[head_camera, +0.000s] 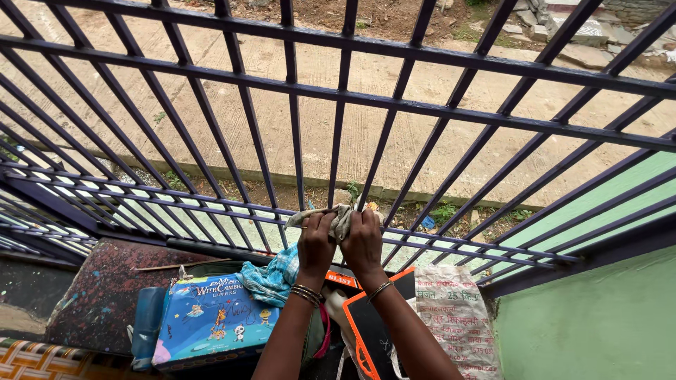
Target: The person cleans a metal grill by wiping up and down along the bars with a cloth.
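In the head view, a grey cloth (336,219) is pressed against a dark railing (422,232) by the left hand (316,243) and the right hand (363,243), both closed on it, side by side. A blue box (211,320) is seen below.

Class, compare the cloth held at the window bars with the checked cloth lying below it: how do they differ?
The held cloth is plain greyish-beige; the checked cloth is blue-and-white. The held cloth is bunched against the bars by both hands; the checked cloth lies loose, untouched, on a blue box. Both are crumpled fabric.
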